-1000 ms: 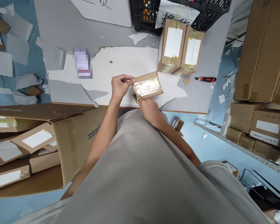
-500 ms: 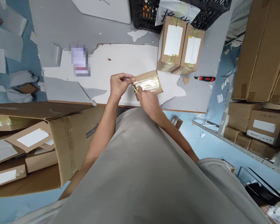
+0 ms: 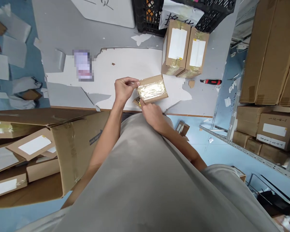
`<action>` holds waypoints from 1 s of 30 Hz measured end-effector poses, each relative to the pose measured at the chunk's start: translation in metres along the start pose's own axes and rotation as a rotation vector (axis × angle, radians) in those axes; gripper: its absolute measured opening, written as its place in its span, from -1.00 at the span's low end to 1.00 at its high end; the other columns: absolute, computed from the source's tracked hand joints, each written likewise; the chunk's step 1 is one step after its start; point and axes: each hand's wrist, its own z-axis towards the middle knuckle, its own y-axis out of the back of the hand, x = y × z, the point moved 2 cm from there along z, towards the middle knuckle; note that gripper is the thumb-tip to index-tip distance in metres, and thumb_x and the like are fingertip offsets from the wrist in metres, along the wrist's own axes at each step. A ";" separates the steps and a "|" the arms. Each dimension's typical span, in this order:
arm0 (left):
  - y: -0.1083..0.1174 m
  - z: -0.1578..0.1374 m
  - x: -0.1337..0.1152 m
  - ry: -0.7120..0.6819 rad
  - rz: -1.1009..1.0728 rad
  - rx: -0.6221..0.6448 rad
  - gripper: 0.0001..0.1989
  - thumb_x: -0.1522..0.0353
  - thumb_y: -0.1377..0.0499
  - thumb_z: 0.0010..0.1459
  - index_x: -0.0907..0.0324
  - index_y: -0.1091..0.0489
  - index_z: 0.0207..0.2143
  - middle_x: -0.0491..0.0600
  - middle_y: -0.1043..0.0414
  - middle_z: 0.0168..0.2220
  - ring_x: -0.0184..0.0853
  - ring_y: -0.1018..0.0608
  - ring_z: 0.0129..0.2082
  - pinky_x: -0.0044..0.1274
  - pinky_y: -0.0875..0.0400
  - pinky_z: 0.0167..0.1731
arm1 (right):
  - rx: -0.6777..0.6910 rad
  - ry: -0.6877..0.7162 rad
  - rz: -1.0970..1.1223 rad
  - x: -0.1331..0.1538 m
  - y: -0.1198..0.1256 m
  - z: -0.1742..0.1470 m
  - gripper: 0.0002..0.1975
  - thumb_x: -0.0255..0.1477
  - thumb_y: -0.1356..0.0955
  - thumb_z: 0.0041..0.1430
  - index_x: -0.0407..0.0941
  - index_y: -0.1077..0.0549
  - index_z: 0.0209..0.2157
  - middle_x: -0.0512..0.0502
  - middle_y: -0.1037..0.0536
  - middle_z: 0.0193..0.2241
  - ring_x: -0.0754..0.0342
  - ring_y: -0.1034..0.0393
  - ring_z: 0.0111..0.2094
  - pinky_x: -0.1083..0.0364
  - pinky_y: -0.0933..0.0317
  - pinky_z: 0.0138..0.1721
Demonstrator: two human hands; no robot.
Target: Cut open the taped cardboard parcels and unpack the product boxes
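Observation:
A small flat cardboard box with shiny clear tape across its top is between my hands, over the table's near edge. My left hand is closed, pinching the box's far left corner between thumb and fingers. My right hand is closed at the near left corner, its index finger pointing at a cardboard flap that sticks out there. Beside that fingertip shows a small yellow-and-black bit, too small to name. The undersides of the right fingers are hidden.
Two taped boxes with white labels stand before a black crate. A red-and-black utility knife lies on the right of the table. Left of me a large open carton holds several boxes; shelving with cartons stands right.
My right hand has moved slightly down, towards me, and the flap at the near left corner now sticks out further. My left hand keeps its pinch on the box.

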 end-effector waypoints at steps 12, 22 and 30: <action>0.010 -0.042 0.011 -0.142 0.137 0.160 -0.22 0.05 -0.49 0.20 0.00 -0.50 0.43 0.21 -0.52 0.45 0.03 -0.67 0.35 -0.20 -0.66 0.27 | -0.585 -0.324 0.466 -0.102 -0.008 -0.010 -0.38 -0.05 -0.15 0.75 -0.13 -0.31 0.54 -0.44 -0.69 0.22 -0.30 -0.65 0.18 -0.19 -0.52 0.18; 0.004 -0.034 0.008 -0.241 0.312 0.152 -0.38 0.26 -0.43 0.19 0.07 -0.61 0.32 0.14 -0.68 0.26 0.06 -0.65 0.29 -0.14 -0.53 0.42 | -0.510 -0.342 0.693 -0.129 -0.034 0.018 -0.60 0.03 -0.40 0.59 -0.02 -0.42 -0.13 -0.05 -0.59 -0.28 -0.08 -0.54 -0.20 0.00 -0.47 -0.05; 0.022 -0.018 0.016 -0.165 0.211 0.203 -0.42 0.27 -0.38 0.16 0.07 -0.67 0.26 0.12 -0.69 0.31 0.01 -0.66 0.31 -0.21 -0.66 0.29 | -0.525 -0.340 0.718 -0.116 -0.036 0.019 -0.56 0.09 -0.34 0.62 -0.01 -0.42 -0.11 -0.08 -0.63 -0.22 -0.06 -0.58 -0.18 0.03 -0.49 -0.08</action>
